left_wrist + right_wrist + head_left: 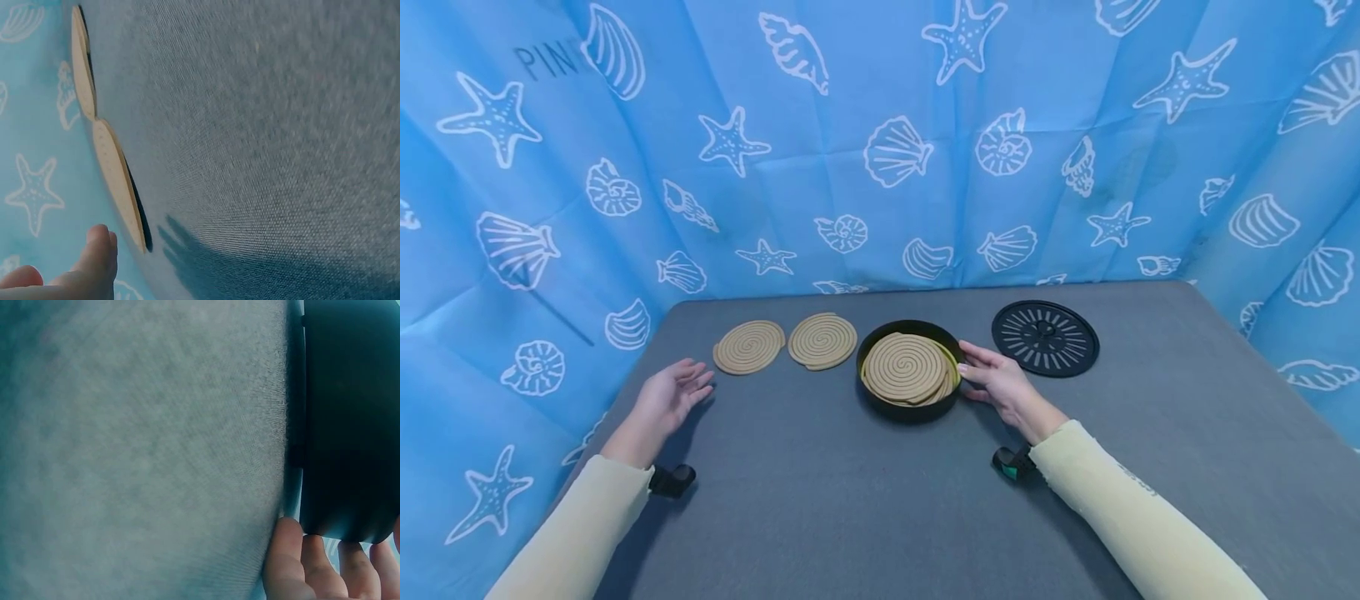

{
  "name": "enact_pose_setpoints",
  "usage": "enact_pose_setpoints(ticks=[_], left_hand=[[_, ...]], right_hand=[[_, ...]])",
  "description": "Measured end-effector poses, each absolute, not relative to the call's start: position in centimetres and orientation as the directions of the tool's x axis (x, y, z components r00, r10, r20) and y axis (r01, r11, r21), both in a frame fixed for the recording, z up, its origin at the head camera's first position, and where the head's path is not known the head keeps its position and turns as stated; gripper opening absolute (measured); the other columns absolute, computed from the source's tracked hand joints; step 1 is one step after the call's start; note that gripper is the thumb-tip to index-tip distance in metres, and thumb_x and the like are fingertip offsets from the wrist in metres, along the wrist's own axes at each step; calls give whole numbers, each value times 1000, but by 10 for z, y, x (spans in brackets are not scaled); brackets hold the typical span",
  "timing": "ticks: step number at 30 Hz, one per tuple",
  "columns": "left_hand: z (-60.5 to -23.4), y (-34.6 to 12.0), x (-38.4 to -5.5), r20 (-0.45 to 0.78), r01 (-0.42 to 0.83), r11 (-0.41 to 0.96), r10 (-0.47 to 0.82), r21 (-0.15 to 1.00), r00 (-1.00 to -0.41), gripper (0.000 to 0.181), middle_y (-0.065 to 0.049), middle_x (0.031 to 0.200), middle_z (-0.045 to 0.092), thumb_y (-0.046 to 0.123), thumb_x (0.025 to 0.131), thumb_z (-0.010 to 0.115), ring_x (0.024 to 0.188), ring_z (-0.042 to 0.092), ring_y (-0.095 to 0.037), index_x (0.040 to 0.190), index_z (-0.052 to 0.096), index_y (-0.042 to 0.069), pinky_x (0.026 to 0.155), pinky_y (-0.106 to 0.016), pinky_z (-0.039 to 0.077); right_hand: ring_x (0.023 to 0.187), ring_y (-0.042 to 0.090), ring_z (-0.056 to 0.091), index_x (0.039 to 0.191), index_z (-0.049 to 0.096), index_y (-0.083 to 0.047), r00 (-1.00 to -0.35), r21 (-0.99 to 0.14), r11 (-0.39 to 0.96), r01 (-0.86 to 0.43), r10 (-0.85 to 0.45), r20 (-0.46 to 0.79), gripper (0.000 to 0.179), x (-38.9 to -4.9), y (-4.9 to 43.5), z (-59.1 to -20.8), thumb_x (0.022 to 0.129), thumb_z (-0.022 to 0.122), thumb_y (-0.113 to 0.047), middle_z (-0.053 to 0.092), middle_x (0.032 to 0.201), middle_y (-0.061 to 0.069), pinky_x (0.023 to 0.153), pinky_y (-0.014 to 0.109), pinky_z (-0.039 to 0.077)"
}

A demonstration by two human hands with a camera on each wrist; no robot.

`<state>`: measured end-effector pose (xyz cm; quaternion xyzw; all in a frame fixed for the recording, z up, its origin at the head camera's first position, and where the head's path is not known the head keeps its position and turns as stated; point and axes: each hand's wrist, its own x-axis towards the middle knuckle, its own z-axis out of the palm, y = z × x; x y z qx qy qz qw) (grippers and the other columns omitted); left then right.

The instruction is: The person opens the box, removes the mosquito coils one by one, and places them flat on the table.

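Note:
A round black mosquito coil holder [910, 412] stands upright on the table, with tan mosquito coils [904, 367] stacked in it. My right hand [1000, 385] grips its right side, the thumb at the rim and the other fingertips against the outer wall. In the right wrist view those fingers [322, 572] touch the dark wall. Two more coils lie flat to the left, one nearer the holder [823, 340] and one farther left [748, 347]. My left hand [666, 398] hovers near the farther coil with loose fingers, holding nothing.
The slotted black lid [1045, 337] lies on the table to the right of the holder. A grey cloth [850, 508] covers the tabletop. Behind and at both sides hangs a blue curtain [820, 192] printed with shells and starfish.

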<state>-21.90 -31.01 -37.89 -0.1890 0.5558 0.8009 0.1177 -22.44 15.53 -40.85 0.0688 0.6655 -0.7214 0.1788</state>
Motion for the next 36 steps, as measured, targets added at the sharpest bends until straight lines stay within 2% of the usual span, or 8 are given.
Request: enact_pose_setpoints(ticks=[22,31,36], left_hand=[[-370,-285,-193,-342,-347,-223,61,911,-938,57,-18,161,2,16,108,22,146,15,-29,154,-9,4,116,-39,21],[-367,-272,-186,-304,-315,-151,92,937,-948,56,-20,160,8,14,107,22,144,18,-32,154,-7,1,113,-37,28],[-367,-265,-180,-305,-320,-131,122,938,-945,57,-21,159,11,14,107,24,143,22,-31,154,-6,1,114,-40,28]], right_hand=[[141,30,29,153,29,-13,-923,-934,-57,354,-181,-339,56,-225,157,-408,102,50,-11,21,159,11,109,52,32],[141,30,30,153,29,-13,-921,-930,-60,361,-177,-346,55,-225,156,-408,102,49,-11,21,159,10,109,52,32],[141,29,31,153,29,-14,-920,-929,-59,366,-174,-351,55,-225,156,-408,102,49,-11,22,159,10,109,52,33]])
